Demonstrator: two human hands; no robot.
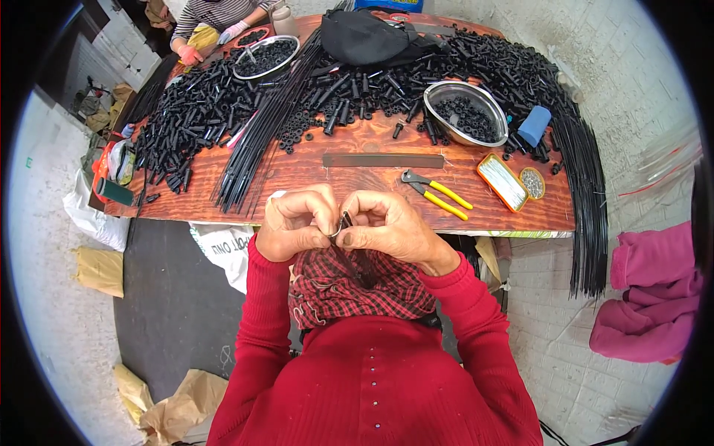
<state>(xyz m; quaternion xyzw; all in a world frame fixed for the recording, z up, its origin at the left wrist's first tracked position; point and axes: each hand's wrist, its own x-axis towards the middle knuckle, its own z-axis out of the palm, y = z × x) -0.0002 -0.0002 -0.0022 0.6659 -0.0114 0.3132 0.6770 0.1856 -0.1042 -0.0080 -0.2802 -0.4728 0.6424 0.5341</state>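
Close together in front of my lap, at the table's near edge, both my hands are pinched shut. My left hand and my right hand meet at the fingertips on a small dark, thin piece with a shiny bit. Its exact kind is too small to tell, and the fingers partly hide it. Beyond my right hand lie end cutters with yellow handles. A flat dark metal strip rests on the wooden table farther off.
Black tubular parts are heaped across the table's far side. Long black rods lie at left; more overhang the right edge. A metal bowl, a tray of white sticks and a blue block stand right. A co-worker's gloved hand shows far left.
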